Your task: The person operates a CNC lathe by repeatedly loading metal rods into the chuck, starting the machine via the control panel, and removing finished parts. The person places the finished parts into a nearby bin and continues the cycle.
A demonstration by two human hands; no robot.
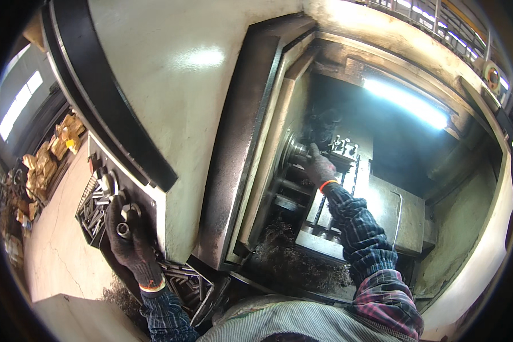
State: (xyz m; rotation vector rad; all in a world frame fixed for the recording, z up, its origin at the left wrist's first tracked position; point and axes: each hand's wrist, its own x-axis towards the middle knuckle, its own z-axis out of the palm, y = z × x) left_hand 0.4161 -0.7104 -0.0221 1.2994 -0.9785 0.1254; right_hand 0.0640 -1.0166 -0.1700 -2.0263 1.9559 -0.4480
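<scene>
My left hand [130, 245], in a dark glove, is at the left beside a mesh basket [84, 219] of small metal pieces. Its fingers are closed around a short hollow metal cylinder [123, 229], whose round end faces up. A second shiny metal piece [132, 210] shows by the fingertips. Inside the lathe, my right hand [320, 168], gloved too, reaches to the round chuck [293, 149], thumb raised. Its fingers are bent at the chuck's face; whatever they grip is hidden. Just right of it stands a tool block [345, 148] with several bolts.
A lamp tube [404, 104] lights the smoky chamber. Metal shavings [296, 262] pile below the slide [322, 244]. The machine's sliding door [239, 137] stands left of the opening. More metal pieces [185, 282] lie in a tray near my left forearm. Wrapped bundles [48, 159] line the far left floor.
</scene>
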